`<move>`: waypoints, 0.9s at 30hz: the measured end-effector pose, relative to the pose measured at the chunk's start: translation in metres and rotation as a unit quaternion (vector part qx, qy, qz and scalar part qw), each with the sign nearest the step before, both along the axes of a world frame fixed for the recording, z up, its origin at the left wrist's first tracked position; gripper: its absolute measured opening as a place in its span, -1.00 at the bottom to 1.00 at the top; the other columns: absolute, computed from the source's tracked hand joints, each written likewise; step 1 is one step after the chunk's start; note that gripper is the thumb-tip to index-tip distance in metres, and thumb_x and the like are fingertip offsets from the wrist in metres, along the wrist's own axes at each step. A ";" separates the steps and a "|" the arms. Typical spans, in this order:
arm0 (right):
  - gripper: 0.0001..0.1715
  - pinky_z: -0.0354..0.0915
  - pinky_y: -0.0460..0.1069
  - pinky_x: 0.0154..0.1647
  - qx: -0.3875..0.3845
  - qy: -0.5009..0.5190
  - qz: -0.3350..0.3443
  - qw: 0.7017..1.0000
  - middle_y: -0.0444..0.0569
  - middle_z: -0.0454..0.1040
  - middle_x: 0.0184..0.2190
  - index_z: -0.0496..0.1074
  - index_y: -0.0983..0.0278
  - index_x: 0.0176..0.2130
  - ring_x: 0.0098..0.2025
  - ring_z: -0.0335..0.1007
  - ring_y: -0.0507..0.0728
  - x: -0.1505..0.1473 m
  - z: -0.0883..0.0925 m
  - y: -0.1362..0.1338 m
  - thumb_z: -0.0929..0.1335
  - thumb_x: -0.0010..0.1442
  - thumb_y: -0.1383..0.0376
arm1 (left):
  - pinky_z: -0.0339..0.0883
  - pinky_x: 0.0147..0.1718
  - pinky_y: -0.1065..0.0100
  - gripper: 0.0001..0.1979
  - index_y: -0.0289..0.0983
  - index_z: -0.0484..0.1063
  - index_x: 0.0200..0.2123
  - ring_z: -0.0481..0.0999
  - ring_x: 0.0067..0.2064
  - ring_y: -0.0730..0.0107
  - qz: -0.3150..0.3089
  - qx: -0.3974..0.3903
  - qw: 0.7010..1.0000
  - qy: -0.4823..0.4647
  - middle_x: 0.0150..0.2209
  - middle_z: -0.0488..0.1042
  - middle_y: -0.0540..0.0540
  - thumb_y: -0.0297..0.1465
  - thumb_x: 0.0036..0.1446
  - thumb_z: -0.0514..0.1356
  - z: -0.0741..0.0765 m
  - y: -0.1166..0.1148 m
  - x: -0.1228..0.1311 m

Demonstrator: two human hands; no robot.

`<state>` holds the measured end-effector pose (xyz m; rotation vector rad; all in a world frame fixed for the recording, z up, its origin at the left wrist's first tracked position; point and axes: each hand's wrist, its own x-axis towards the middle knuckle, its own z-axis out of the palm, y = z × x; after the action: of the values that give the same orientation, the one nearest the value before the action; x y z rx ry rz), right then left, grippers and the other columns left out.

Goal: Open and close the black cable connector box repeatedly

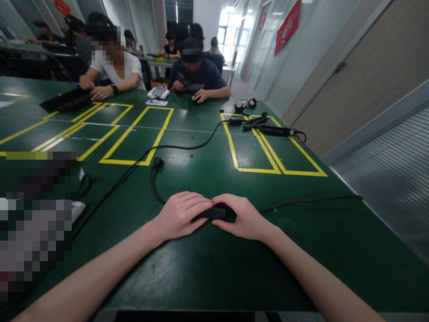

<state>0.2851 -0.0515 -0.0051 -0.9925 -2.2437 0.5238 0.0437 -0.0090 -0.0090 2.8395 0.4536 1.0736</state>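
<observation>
Nearest, the person's two bare forearms are reaching in over the green table [208,281], and both hands are meeting around a black adapter [217,213] at the near middle of it. The left hand [182,213] is covering the adapter's left part; its grip is folding closed, fingers lying over the top and thumb pressing along the near side. The right hand [239,214] is holding the right end, its grip curving partly closed, with fingertips touching the far edge and thumb the near edge.

From beside the right hand, a black cable [311,200] is running toward the table's right edge. Just beyond the left hand, a short black lead is bending up to a plug [158,162]. A longer cord [122,175] is crossing the left side and leading to a small black box [236,120].

Farther on, yellow tape outlines [258,170] are marking the surface, and a black tool [276,130] is lying across the right-hand ones. Across the table, a co-worker in white [132,67] is handling a black tray [65,99], and another in a dark shirt [214,74] is holding a black device [183,80].
</observation>
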 end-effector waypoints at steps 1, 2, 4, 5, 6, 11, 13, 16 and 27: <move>-0.65 0.47 0.08 -0.08 -0.020 0.002 -0.001 1.000 0.04 0.59 -0.10 0.41 0.22 0.00 -0.09 0.57 0.20 0.000 0.002 -0.001 0.47 0.23 0.25 | 0.58 -0.10 0.23 -0.77 -0.29 0.48 0.06 0.69 -0.09 0.23 -0.005 0.015 1.000 -0.002 -0.10 0.68 -0.18 -0.37 0.41 0.16 0.001 0.000 0.000; -0.64 0.47 0.06 -0.12 -0.046 0.009 -0.002 0.999 0.03 0.59 -0.12 0.40 0.23 -0.01 -0.13 0.57 0.19 0.001 0.003 -0.002 0.48 0.23 0.25 | 0.58 -0.08 0.23 -0.76 -0.29 0.46 0.08 0.69 -0.08 0.23 -0.008 0.026 1.000 -0.002 -0.09 0.68 -0.19 -0.39 0.41 0.16 0.002 0.000 0.000; -0.60 0.45 -0.01 -0.29 -0.143 0.046 0.001 0.989 -0.04 0.56 -0.22 0.38 0.22 0.00 -0.28 0.53 0.11 0.002 0.006 -0.005 0.50 0.22 0.22 | 0.58 -0.05 0.21 -0.73 -0.27 0.44 0.14 0.68 -0.04 0.22 -0.012 0.039 0.999 0.008 -0.06 0.68 -0.19 -0.39 0.42 0.15 0.002 0.000 0.000; -0.58 0.41 -0.06 -0.39 -0.210 0.072 0.007 0.975 -0.10 0.53 -0.27 0.36 0.22 -0.01 -0.37 0.49 0.06 0.003 0.007 -0.006 0.51 0.21 0.21 | 0.58 -0.03 0.20 -0.71 -0.25 0.43 0.16 0.68 -0.03 0.22 -0.014 0.044 0.999 0.014 -0.05 0.68 -0.18 -0.39 0.43 0.14 0.002 0.000 0.000; -0.55 0.37 -0.10 -0.49 -0.282 0.098 0.014 0.954 -0.17 0.49 -0.32 0.33 0.21 -0.01 -0.44 0.44 0.01 0.004 0.008 -0.007 0.52 0.19 0.20 | 0.58 -0.02 0.19 -0.70 -0.24 0.42 0.18 0.67 -0.02 0.21 -0.016 0.048 0.999 0.021 -0.05 0.68 -0.18 -0.38 0.43 0.14 0.001 -0.001 -0.001; -0.47 0.12 -0.25 -0.73 -0.464 0.177 0.044 0.867 -0.21 0.47 -0.23 0.22 0.19 -0.11 -0.58 0.24 -0.15 0.012 0.010 -0.005 0.56 0.15 0.16 | 0.57 -0.05 0.20 -0.70 -0.26 0.43 0.17 0.67 -0.03 0.20 -0.017 0.049 0.998 0.041 -0.06 0.68 -0.20 -0.34 0.46 0.12 -0.001 -0.003 0.000; -0.48 0.02 -0.25 -0.77 -0.494 0.185 0.071 0.846 -0.18 0.51 -0.16 0.20 0.19 -0.11 -0.65 0.14 -0.20 0.014 0.011 -0.003 0.54 0.19 0.13 | 0.57 -0.10 0.23 -0.71 -0.27 0.43 0.16 0.67 -0.06 0.22 -0.015 0.051 0.998 0.041 -0.08 0.68 -0.20 -0.31 0.48 0.11 0.000 -0.004 0.001; -0.49 0.09 -0.24 -0.69 -0.520 0.193 0.097 0.826 -0.14 0.57 -0.16 0.19 0.18 -0.10 -0.61 0.22 -0.17 0.014 0.012 -0.002 0.54 0.21 0.14 | 0.56 -0.19 0.26 -0.72 -0.32 0.42 0.12 0.68 -0.11 0.22 -0.019 0.066 0.997 0.023 -0.11 0.69 -0.19 -0.30 0.48 0.12 0.003 -0.006 0.004; -0.49 -0.30 -0.18 -0.74 -0.508 0.347 0.061 0.786 -0.08 0.60 -0.17 0.22 0.16 -0.11 -0.72 -0.20 -0.21 0.025 0.020 0.005 0.51 0.22 0.01 | 0.51 0.08 0.12 -0.65 -0.22 0.43 0.14 0.64 0.06 0.19 0.036 0.109 0.990 -0.076 0.07 0.64 -0.17 -0.44 0.31 0.27 0.020 -0.002 -0.010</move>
<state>0.3103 -0.0462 0.0148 -0.8683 -1.2589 1.9209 0.0332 -0.0107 0.0108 2.9136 0.4556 1.4251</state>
